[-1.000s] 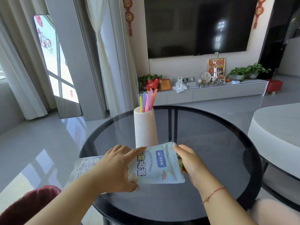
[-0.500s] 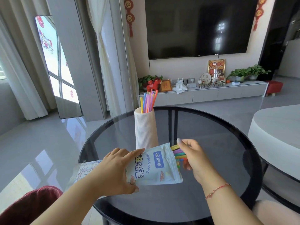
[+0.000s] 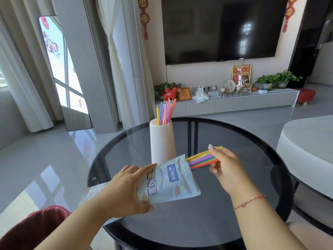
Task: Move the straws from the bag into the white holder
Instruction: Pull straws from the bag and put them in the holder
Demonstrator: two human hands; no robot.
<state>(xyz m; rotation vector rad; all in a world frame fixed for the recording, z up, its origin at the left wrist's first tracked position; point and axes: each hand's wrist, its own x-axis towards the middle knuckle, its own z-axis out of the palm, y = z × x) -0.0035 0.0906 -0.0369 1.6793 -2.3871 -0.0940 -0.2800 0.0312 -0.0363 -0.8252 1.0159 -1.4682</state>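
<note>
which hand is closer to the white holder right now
Left. The left hand grips the bag just below the white holder; the right hand pinches the straws further off to its right.

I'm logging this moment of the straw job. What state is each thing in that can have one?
bag: open at its right end, held above the table by the left hand.
bundle of straws: partly out of the bag, pinched by the right hand.
white holder: upright on the glass table, already holding several straws.
television: off, screen dark.
</note>
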